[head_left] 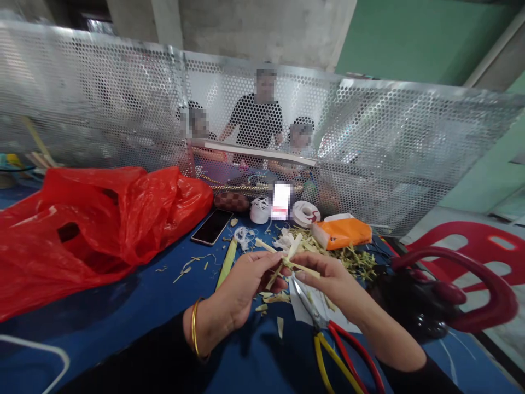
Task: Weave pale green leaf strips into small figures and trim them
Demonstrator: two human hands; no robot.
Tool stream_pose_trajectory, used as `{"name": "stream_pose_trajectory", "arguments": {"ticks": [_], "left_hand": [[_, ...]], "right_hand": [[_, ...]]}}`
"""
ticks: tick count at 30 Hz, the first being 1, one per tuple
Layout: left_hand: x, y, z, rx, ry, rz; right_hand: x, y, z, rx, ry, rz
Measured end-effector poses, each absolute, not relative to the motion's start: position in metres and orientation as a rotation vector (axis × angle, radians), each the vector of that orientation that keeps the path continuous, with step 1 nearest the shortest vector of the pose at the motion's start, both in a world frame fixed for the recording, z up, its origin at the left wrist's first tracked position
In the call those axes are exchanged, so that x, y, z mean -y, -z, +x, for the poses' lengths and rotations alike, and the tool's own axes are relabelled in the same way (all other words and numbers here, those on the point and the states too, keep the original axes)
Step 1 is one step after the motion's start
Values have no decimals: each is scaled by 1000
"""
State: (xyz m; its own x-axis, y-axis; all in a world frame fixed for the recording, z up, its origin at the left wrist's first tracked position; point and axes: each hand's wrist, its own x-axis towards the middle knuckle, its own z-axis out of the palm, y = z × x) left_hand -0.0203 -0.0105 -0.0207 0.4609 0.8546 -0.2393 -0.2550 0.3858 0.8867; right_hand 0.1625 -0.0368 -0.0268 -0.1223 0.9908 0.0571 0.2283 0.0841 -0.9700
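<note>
Left hand [246, 282]: I see thumb and fingers pinched on pale-green crossed leaf strips [287, 264].
Right hand [340, 280]: nearly closed, thumb and fingers gripping the same strips.
Strips: between both hands, 5 o'clock of view centre.
Red-and-yellow-handled metal cutters [318, 318]: 5 o'clock from strips.

Black sleeves [158, 350] are worn with a slim, shiny gold-coloured bangle [194, 330] around the left wrist [207, 323].

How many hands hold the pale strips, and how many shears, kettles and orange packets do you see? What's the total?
Hands holding pale strips: 2 (left hand, right hand)
Shears: 1 pair
Kettle: 1
Orange packet: 1
Total: 5
</note>
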Motion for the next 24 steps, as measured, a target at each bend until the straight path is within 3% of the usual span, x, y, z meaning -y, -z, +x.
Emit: {"name": "stream_pose_trajectory", "arguments": {"ticks": [12, 24], "left_hand": [[15, 22, -15, -854, -818, 892], [14, 32, -13, -892, -728, 1126]], "right_hand": [[37, 35, 151, 1741, -667, -1301], [38, 34, 151, 1177, -1122, -1173]]}}
